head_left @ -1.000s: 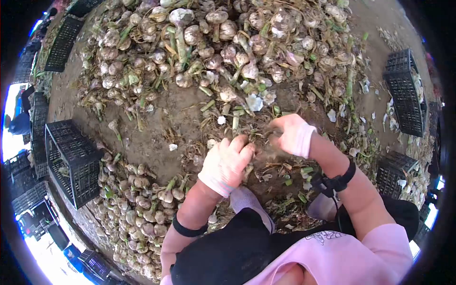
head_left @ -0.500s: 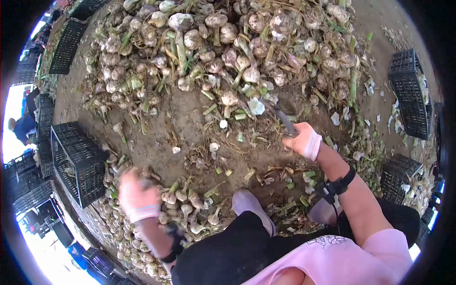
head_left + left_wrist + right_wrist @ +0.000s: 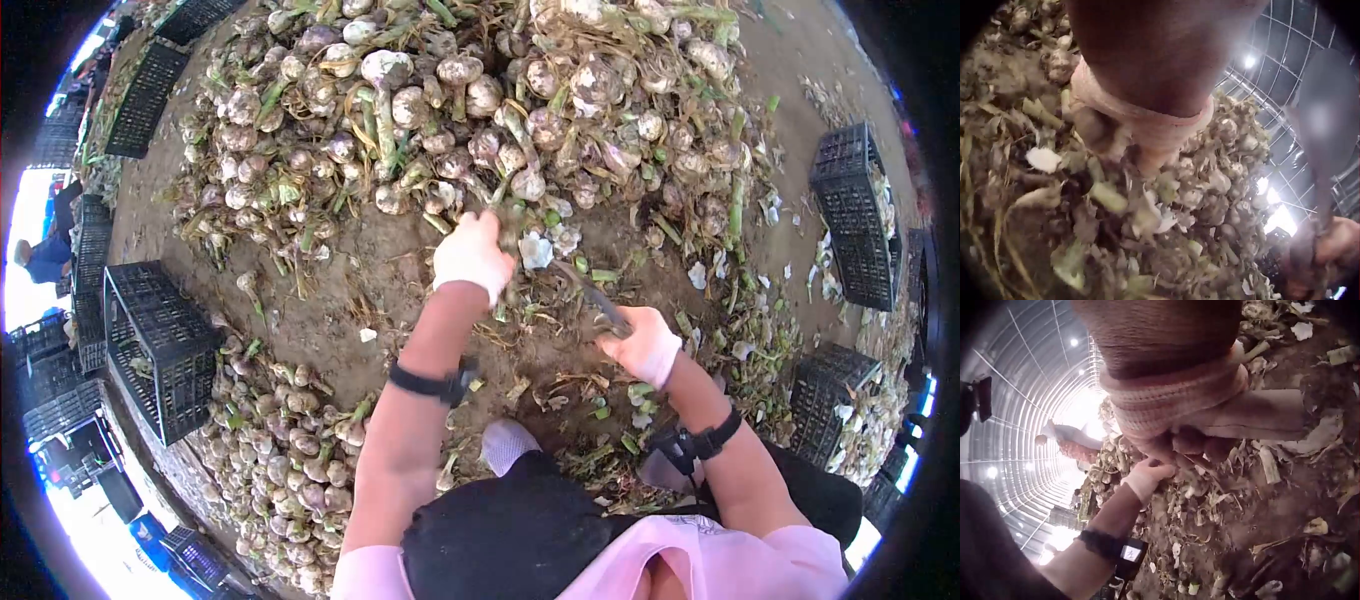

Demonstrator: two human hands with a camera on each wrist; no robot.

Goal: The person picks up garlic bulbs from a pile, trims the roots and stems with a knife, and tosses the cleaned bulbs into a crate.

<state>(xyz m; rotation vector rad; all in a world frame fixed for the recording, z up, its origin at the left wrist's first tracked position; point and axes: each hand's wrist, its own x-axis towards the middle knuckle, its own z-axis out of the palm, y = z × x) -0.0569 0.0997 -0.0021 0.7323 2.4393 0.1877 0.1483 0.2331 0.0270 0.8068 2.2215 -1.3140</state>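
— What are the fingers of the left hand (image 3: 472, 255) doing?

— They are pushed into the near edge of the garlic heap (image 3: 450, 90), in among green stalks and papery, dirt-smeared bulbs. A pale knitted glove covers them. The tips are blurred and half buried, so I cannot tell whether they pinch a stalk or only touch it.

— And the right hand (image 3: 640, 345)?

— It wears the same kind of glove, and its fingers are curled tight round the handle of a knife (image 3: 590, 295). The blade is dark, flat and narrow and points to eleven o'clock. Its tip lies just beside a white scrap of peel (image 3: 537, 250), near the left fingers but apart from them.

— How are the arms held?

— The left arm is stretched straight out to twelve o'clock. It is bare below the glove cuff, with a black strap (image 3: 425, 382) round the forearm. The right arm is bent, and its hand sits lower, at four o'clock from the left one.

— What lies around them?

— There is a brown, packed dirt floor (image 3: 340, 270) littered with cut stalks, roots and skins. The knobbly heap fills twelve o'clock. A mound of trimmed bulbs (image 3: 290, 450) lies at eight o'clock, just beside a black crate (image 3: 155, 340) of plastic lattice at nine. A second crate (image 3: 855, 215) stands well apart at two o'clock.
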